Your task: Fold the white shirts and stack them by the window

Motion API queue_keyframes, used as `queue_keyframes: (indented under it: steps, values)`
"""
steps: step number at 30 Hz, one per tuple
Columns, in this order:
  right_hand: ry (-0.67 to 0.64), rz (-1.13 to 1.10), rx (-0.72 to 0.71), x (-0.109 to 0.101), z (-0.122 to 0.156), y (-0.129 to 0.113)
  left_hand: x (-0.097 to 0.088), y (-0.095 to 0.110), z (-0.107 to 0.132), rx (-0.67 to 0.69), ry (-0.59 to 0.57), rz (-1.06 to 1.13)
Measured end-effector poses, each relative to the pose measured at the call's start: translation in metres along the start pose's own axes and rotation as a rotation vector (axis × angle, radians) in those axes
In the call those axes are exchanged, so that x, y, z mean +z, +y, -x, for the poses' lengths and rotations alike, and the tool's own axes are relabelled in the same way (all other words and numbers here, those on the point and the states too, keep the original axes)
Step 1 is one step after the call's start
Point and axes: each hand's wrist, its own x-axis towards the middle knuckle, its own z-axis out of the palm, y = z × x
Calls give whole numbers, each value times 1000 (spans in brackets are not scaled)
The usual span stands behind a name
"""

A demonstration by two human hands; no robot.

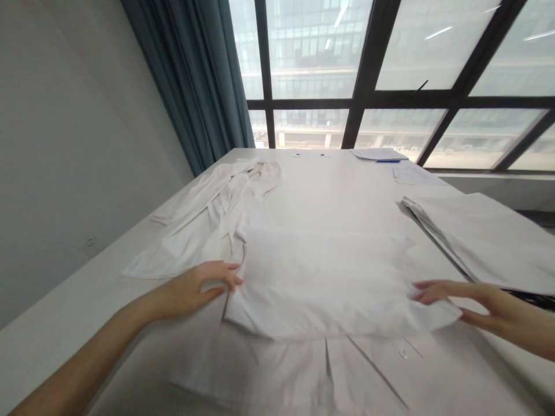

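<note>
A white garment (325, 277) lies across the near part of the table, with its upper portion folded into a wide band. My left hand (208, 283) has its fingertips closed on the band's left edge, the thumb lower down. At the right end, my right hand (472, 303) grips the corner, fingers over the cloth and thumb by the outer edge. Below the band, more of the same fabric spreads toward me, creased and blurred, with a small button (403, 353) on it.
Another white garment (203, 219) lies loosely crumpled on the left of the white table (321, 190). Folded white cloth (485, 237) rests on the right. Papers (379, 154) and a blue pen (388, 161) are at the far end, before windows and a blue curtain (203, 75).
</note>
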Motion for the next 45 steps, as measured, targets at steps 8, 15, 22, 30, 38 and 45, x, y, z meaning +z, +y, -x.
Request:
queue_keyframes:
  steps: [8, 15, 22, 30, 38, 45]
  values:
    - [125, 230, -275, 38, 3, -50, 34, 61, -11, 203, 41, -213]
    - [34, 373, -430, 85, -16, -100, 79, 72, -20, 382, 201, -315]
    - [277, 265, -370, 66, -13, -63, 72, 48, -19, 192, 319, -127]
    - [164, 382, -574, 89, -17, -93, 68, 57, -19, 438, 180, -193]
    - [432, 240, -557, 101, -12, -87, 73, 63, -15, 446, 262, -160]
    - [463, 248, -393, 102, -16, -83, 83, 63, -16, 49, 253, 57]
